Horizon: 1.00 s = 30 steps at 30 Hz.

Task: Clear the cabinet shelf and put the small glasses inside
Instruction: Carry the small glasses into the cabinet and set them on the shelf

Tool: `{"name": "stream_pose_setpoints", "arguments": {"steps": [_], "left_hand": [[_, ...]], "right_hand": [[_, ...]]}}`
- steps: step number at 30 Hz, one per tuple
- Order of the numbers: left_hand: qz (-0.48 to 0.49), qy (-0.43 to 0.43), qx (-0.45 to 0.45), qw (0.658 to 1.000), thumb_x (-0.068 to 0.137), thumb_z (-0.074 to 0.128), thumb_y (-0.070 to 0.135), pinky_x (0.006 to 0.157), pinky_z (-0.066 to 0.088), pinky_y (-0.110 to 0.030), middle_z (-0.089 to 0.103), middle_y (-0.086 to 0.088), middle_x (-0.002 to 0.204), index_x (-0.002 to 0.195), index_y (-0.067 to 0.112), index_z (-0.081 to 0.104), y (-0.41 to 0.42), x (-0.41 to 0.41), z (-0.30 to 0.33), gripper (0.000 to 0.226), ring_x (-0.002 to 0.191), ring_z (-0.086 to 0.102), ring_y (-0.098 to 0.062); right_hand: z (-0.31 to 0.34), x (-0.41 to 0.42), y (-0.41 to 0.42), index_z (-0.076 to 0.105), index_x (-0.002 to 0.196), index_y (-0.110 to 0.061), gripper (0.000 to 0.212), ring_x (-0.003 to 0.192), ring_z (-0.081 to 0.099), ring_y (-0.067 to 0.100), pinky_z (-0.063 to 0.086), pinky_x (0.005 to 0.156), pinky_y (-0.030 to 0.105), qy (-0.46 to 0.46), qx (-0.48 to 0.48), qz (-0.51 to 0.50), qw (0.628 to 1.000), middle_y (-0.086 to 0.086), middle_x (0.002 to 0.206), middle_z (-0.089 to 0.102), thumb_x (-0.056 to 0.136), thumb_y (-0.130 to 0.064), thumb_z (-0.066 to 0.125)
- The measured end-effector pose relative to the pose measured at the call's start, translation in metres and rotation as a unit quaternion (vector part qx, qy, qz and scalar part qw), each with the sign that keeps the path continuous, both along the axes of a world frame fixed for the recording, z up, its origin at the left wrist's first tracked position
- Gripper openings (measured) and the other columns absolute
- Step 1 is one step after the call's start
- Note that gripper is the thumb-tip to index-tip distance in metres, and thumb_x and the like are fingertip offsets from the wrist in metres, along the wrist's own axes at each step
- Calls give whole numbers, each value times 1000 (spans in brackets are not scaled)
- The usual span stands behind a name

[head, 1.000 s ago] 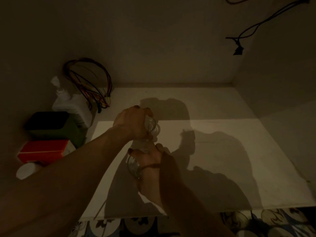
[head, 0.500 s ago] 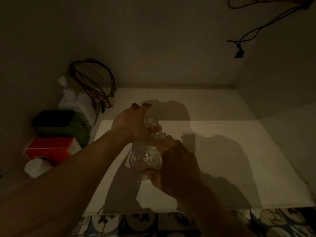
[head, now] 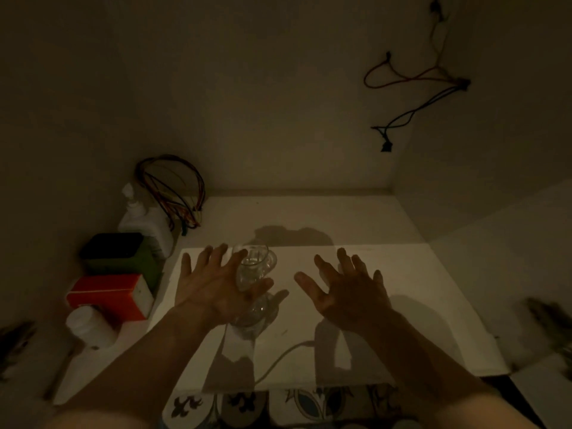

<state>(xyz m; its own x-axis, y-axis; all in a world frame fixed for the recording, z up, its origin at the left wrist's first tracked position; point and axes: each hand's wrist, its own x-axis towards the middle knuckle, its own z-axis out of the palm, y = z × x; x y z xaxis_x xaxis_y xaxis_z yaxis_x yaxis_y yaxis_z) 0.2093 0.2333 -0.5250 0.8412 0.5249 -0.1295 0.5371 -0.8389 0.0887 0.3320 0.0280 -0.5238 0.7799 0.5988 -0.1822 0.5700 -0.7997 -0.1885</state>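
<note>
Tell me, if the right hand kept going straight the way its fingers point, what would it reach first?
Probably nothing close: ahead of the right hand lies only bare shelf, then the cabinet's back wall. The glasses sit off to its left. Depth is hard to judge.

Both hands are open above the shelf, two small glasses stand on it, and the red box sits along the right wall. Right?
Not quite. In the head view the red box sits along the left wall, not the right. The rest holds: left hand and right hand are open, and both small glasses stand on the shelf.
</note>
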Motion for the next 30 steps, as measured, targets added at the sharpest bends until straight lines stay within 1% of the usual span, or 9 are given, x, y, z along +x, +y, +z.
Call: {"name": "stream_pose_setpoints", "arguments": {"steps": [4, 9, 13, 15, 17, 19, 21, 26, 30], "left_hand": [[10, 17, 2, 1000, 67, 8, 98, 120, -4, -58, 7, 3, 168, 156, 44, 11, -18, -7, 17, 105, 153, 1, -24], [12, 35, -41, 998, 62, 7, 100, 120, 0, -60, 12, 4, 167, 155, 47, 13, -56, -25, 48, 108, 153, 3, -24], [-6, 61, -83, 995, 61, 7, 102, 119, 1, -63, 12, 7, 166, 153, 50, 13, -87, -54, 112, 106, 153, 3, -23], [0, 81, -98, 992, 58, 8, 104, 118, -1, -63, 10, 11, 166, 152, 52, 11, -101, -69, 156, 107, 152, 3, -20], [7, 108, -114, 988, 57, 11, 104, 118, -1, -62, 8, 12, 166, 151, 55, 9, -113, -85, 212, 105, 152, 1, -19], [0, 119, -125, 985, 60, 13, 102, 117, 4, -64, 11, 9, 167, 151, 55, 10, -125, -103, 268, 102, 152, 3, -22], [-12, 121, -122, 985, 65, 16, 99, 116, 10, -65, 18, 6, 166, 152, 54, 14, -137, -120, 329, 98, 152, 8, -24], [-2, 100, -160, 982, 73, 28, 92, 114, 8, -60, 11, 9, 166, 152, 53, 10, -178, -170, 481, 90, 151, 6, -25], [22, 70, -169, 983, 62, 21, 101, 116, 12, -52, 14, 15, 165, 149, 57, 12, -212, -207, 583, 98, 151, 7, -21]], "right_hand": [[21, -5, -10, 18, 156, -41, 91, 154, 4, 35, 8, 117, 69, -13, 3, 5, 1000, 8, 169, 5, 79, -89, 5], [70, -31, -33, 8, 156, -45, 90, 154, -5, 33, 1, 118, 68, 43, -42, -4, 998, 5, 169, -4, 79, -89, 1], [146, -63, -61, 2, 156, -45, 86, 154, -7, 33, 1, 117, 69, 73, -79, -4, 994, 3, 169, -7, 81, -87, -1], [196, -80, -73, 0, 155, -47, 89, 154, -9, 31, 0, 117, 69, 98, -93, -16, 991, -1, 169, -9, 77, -88, -4], [258, -99, -85, 1, 155, -50, 103, 154, -11, 30, -4, 116, 69, 128, -104, -19, 986, -4, 169, -10, 62, -93, -12], [318, -119, -95, 13, 154, -50, 113, 154, -1, 35, -2, 114, 71, 144, -101, -30, 984, 0, 169, 7, 55, -97, -15], [380, -138, -107, 22, 154, -46, 112, 151, 13, 37, 1, 112, 72, 139, -90, -43, 985, 4, 165, 24, 61, -99, -11], [520, -186, -145, -1, 152, -55, 98, 153, -14, 30, -7, 111, 72, 175, -74, -43, 981, -8, 169, -8, 64, -100, -3], [618, -210, -184, 1, 152, -55, 105, 153, -13, 31, -7, 112, 74, 177, -69, -39, 981, -8, 169, -8, 58, -102, -5]]}}
